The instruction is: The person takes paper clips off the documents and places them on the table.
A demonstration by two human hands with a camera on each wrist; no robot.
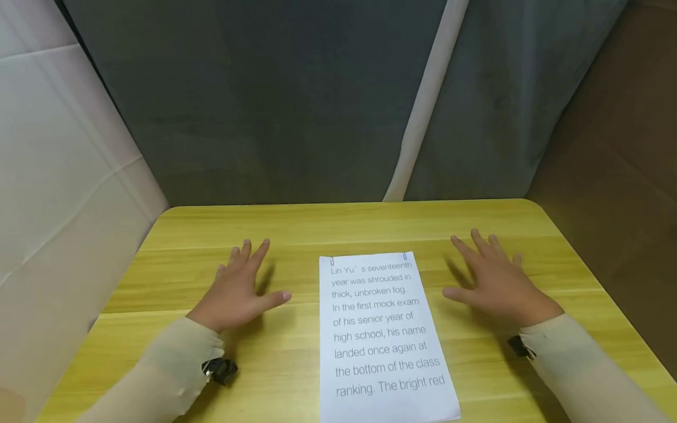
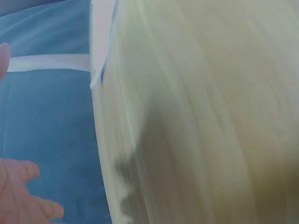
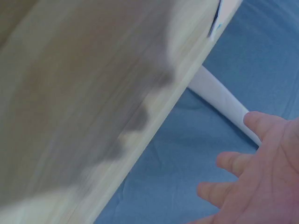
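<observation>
A white sheet of paper with large printed text lies in the middle of the yellow wooden table, with two small clips on its far edge. My left hand hovers open just left of the sheet, fingers spread, holding nothing. To the right of the sheet my right hand is open too, palm down, fingers spread. The left wrist view shows a few fingers and the blurred tabletop. The right wrist view shows my open palm beside the table edge.
A grey-blue curtain with a pale vertical strip hangs behind the table. A light wall stands on the left and a brown panel on the right. The table's far edge lies just beyond my fingertips.
</observation>
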